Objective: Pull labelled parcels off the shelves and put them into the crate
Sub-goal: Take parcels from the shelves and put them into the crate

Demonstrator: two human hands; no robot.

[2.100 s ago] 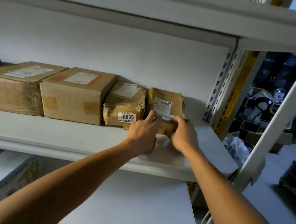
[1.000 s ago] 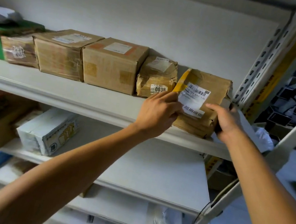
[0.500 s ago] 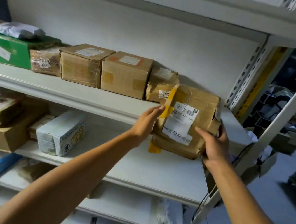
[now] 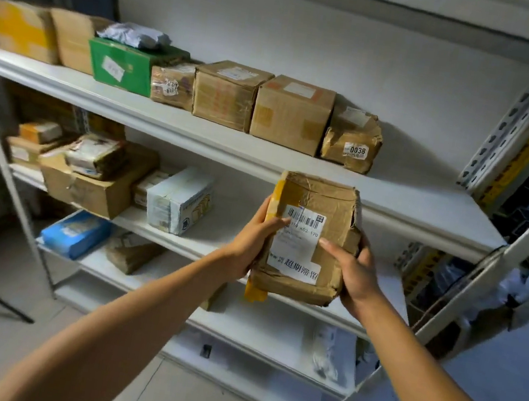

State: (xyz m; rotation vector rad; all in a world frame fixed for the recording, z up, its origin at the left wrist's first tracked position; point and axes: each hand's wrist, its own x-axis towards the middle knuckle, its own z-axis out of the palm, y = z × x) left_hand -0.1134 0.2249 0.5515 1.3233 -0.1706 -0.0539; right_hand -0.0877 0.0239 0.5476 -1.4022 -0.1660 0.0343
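Moved: crumpled parcel (image 4: 310,239) now off the upper shelf (image 4: 428,205), held in front of the shelving.
Shelf row: boxes remain, 0038 box (image 4: 352,141) rightmost.
Left hand (image 4: 255,238): fingers clamped on parcel's left edge.
Right hand (image 4: 353,273): fingers curled round right edge, thumb across label (image 4: 298,240).

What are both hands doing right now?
Left hand: gripping the left side of the parcel.
Right hand: gripping its right side, thumb across the label.
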